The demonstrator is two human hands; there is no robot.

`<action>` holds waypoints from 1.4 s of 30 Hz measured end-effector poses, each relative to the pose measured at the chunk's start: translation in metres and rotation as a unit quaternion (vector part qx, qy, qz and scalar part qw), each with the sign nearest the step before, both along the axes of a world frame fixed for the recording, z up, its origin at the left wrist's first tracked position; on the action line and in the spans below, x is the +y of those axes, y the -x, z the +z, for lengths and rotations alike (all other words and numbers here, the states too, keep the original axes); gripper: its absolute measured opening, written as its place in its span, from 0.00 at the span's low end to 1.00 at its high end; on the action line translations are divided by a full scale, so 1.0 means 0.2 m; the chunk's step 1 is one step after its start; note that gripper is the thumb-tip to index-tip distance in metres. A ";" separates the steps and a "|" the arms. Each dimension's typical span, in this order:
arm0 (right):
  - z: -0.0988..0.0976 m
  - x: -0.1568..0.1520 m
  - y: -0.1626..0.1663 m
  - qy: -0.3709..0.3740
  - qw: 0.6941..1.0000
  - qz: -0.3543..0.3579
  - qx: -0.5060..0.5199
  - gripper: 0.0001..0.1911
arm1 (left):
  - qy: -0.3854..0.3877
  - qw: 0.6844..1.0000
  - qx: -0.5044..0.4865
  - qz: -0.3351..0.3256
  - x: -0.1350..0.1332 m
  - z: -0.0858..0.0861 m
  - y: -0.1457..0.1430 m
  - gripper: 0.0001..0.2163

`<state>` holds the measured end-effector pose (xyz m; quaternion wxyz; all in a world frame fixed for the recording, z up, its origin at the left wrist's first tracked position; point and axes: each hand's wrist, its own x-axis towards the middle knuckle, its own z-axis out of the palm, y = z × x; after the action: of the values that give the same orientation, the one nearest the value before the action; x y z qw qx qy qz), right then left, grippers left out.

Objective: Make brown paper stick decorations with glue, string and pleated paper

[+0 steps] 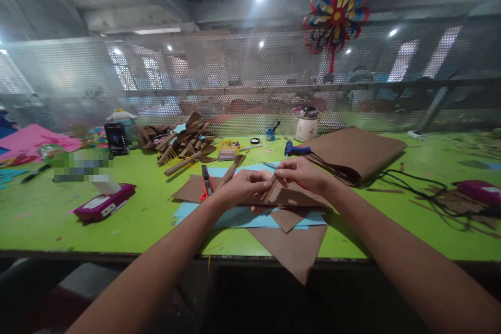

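A small folded piece of brown paper [270, 191] is held between my two hands at the middle of the table. My left hand [247, 186] pinches its left side, thumb and fingers together. On its upper right, my right hand [298, 172] pinches it with curled fingers. Beneath both hands lie flat brown paper sheets [293, 248] and light blue paper strips [235, 217], with one brown corner hanging over the front edge. A black and orange stapler-like tool [206, 182] rests left of my left hand, beside a rolled brown paper strip [231, 169].
A blue glue gun [296, 149] lies behind my right hand, near a folded brown paper stack [352, 151]. Brown paper rolls [188, 141] are heaped back left. A phone [116, 139], a purple power strip [105, 203] and a lidded jar [307, 124] stand around. Black cables [407, 180] run right.
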<state>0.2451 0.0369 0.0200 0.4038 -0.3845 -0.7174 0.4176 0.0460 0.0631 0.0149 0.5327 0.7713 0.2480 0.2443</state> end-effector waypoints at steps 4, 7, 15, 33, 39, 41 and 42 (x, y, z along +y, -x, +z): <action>-0.02 0.01 0.01 0.013 0.999 -0.006 0.032 0.11 | 0.031 0.999 -0.007 -0.013 0.01 -0.01 0.00 0.13; -0.03 0.01 0.01 0.010 0.999 -0.010 0.042 0.11 | 0.047 0.999 -0.013 -0.007 0.01 -0.01 0.00 0.12; -0.05 0.03 0.01 -0.004 1.000 -0.025 0.013 0.11 | 0.098 0.995 -0.019 -0.022 0.02 -0.02 0.00 0.11; -0.05 0.03 0.01 -0.021 0.999 -0.032 0.004 0.13 | 0.135 0.990 -0.027 -0.035 0.02 -0.03 0.01 0.12; -0.08 0.07 0.01 -0.003 0.993 -0.072 0.098 0.18 | 0.179 0.980 -0.078 0.032 0.05 -0.04 0.02 0.13; -0.08 0.09 0.00 0.009 0.988 -0.093 0.124 0.19 | 0.185 0.976 -0.102 0.057 0.06 -0.04 0.02 0.13; -0.08 0.10 -0.01 0.011 0.986 -0.110 0.127 0.19 | 0.186 0.974 -0.112 0.068 0.06 -0.04 0.02 0.13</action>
<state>0.2479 0.0568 0.0033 0.5309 -0.4095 -0.6089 0.4238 0.0423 0.0749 0.0073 0.6735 0.6074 0.2801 0.3146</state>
